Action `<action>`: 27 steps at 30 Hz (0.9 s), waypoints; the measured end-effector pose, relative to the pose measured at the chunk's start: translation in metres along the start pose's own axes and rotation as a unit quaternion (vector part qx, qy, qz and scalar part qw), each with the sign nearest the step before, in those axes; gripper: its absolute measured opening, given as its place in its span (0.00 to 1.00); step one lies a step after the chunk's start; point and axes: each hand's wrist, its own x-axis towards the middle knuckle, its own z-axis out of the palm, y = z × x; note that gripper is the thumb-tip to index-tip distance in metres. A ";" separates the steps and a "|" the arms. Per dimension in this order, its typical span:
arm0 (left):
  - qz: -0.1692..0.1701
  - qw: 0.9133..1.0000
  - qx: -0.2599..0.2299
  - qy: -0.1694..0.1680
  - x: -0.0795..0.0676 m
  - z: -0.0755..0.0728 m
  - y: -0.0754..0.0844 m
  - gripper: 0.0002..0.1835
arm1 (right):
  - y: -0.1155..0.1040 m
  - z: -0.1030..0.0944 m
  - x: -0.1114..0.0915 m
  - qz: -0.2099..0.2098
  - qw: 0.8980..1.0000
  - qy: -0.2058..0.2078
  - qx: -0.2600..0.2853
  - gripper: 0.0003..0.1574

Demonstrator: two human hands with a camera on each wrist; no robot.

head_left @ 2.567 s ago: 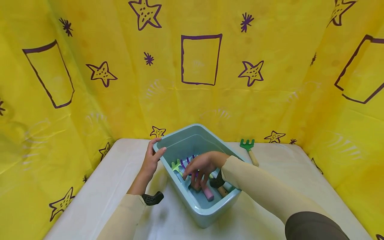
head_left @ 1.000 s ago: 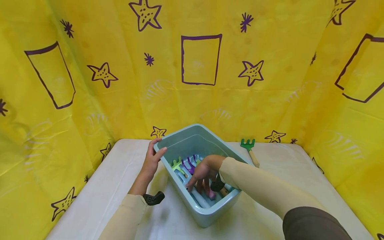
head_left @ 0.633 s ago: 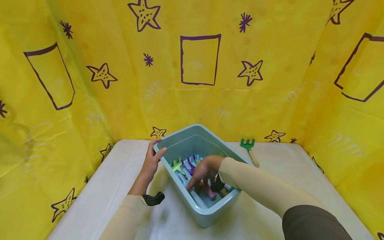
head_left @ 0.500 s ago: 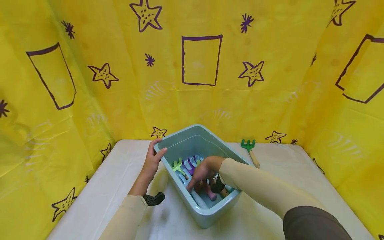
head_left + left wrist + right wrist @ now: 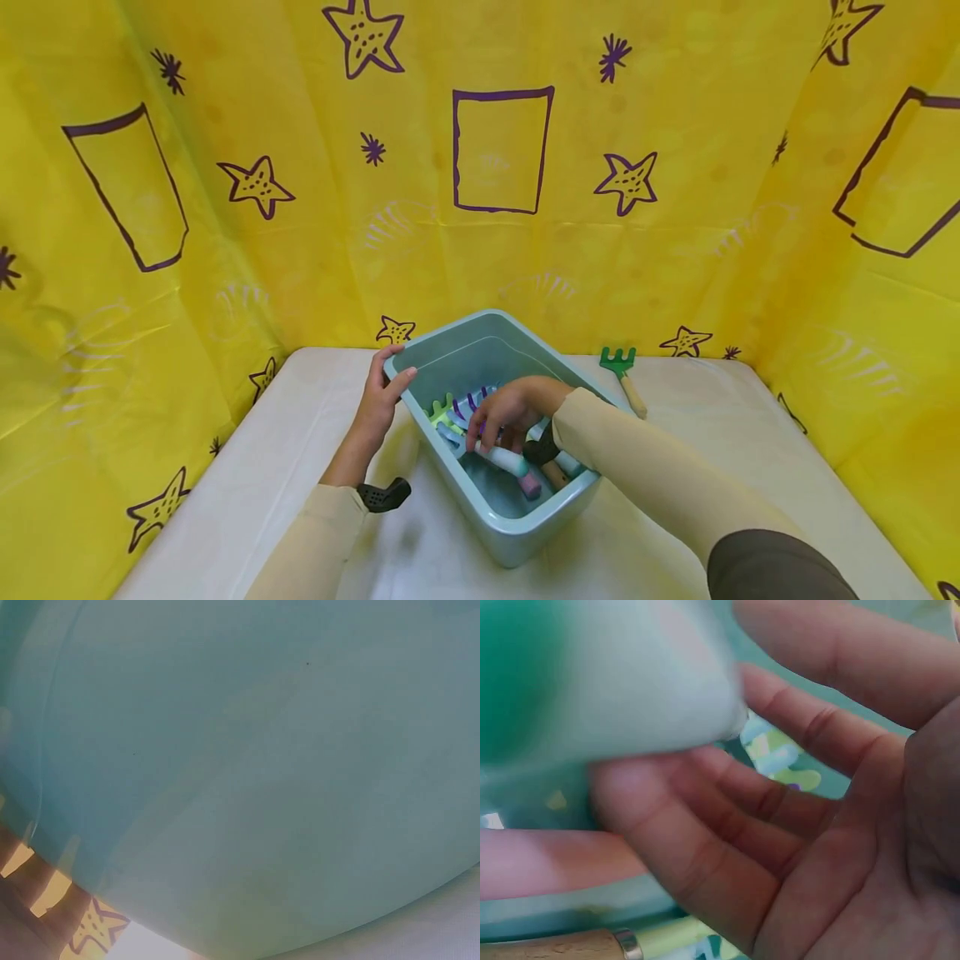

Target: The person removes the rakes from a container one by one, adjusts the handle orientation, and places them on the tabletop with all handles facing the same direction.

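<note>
We see a pale blue bin [image 5: 517,546] on a white table [image 5: 705,400], one corner towards us. The left hand [image 5: 378,400] grips its rim at the left corner, thumb over the edge. Inside, the right hand [image 5: 510,412] pinches a white cylinder [image 5: 501,457] with a teal end, which points to the bin's near corner, above a pink handle [image 5: 531,486]. A light green fork [image 5: 441,410] lies towards the left corner. Outside, we find a dark green fork [image 5: 618,362] at the table's far edge.
</note>
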 end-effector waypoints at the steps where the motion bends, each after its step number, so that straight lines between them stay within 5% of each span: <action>1: -0.003 1.000 -0.001 -0.001 -0.001 0.000 0.002 0.26 | 0.000 -0.001 0.000 -0.006 1.000 -0.003 -0.001 0.27; 9: -0.015 1.000 0.017 -0.011 -0.013 0.004 0.030 0.28 | 0.000 -0.006 -0.003 -0.022 0.999 -0.004 -0.034 0.24; 20: -0.002 1.000 0.011 0.001 0.002 -0.002 -0.003 0.27 | 0.004 -0.014 -0.009 -0.056 0.995 0.078 0.027 0.18; 27: -0.006 1.000 0.009 -0.012 -0.007 0.002 0.020 0.29 | 0.005 -0.018 -0.015 -0.092 0.988 0.124 -0.010 0.13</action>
